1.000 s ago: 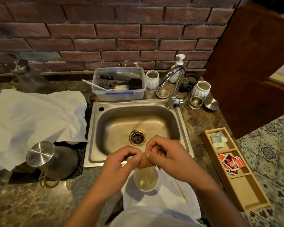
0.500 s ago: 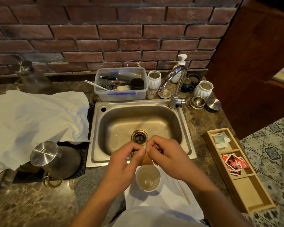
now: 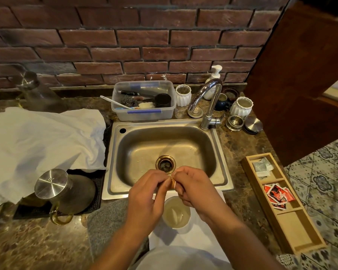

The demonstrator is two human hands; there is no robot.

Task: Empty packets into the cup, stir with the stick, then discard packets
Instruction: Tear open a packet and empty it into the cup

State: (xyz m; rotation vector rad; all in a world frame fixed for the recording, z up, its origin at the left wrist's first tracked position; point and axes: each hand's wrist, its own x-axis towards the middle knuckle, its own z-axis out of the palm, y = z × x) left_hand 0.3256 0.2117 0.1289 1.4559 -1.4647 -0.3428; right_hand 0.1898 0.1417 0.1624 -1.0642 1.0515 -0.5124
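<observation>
Small tan packet point(image 3: 172, 183), pinched between both hands, above cup point(image 3: 176, 213).

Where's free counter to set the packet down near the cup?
Bare marble between cup and wooden tray, right of the sink; more front-left, below the black mat. Behind the faucet it's crowded. Both hands pinch the packet.

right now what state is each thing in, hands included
left hand: pinching the brown packet
right hand: pinching the same packet
brown packet: held between both hands above the cup
cup: upright, pale liquid inside
sink: basin empty, drain uncovered
faucet: no water running
wooden tray: red packets in middle compartment, near one empty
plastic tub: lidless, holding utensils
</observation>
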